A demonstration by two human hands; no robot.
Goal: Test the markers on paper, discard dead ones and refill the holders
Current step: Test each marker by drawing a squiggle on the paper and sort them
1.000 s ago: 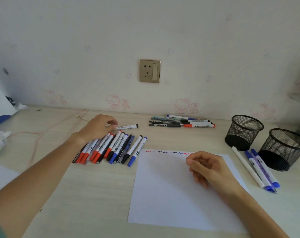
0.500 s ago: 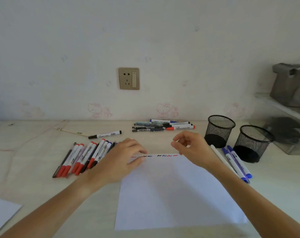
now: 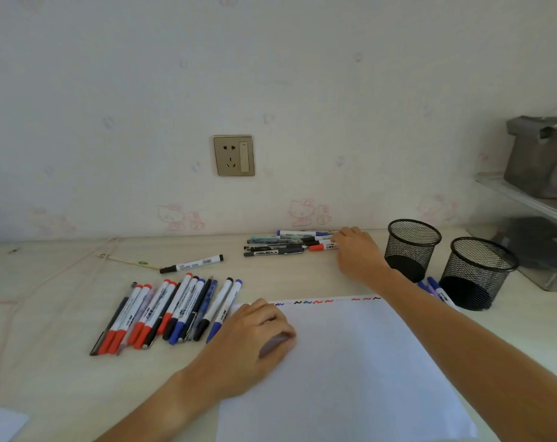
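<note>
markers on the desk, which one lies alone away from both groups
The black-capped marker, lying by itself between the big left row and the pile by the wall.

The left hand rests on the top left corner of the white paper, beside a fanned row of markers. The right hand reaches the far pile of markers by the wall, its fingers touching their ends. Two black mesh holders stand to the right.
</note>
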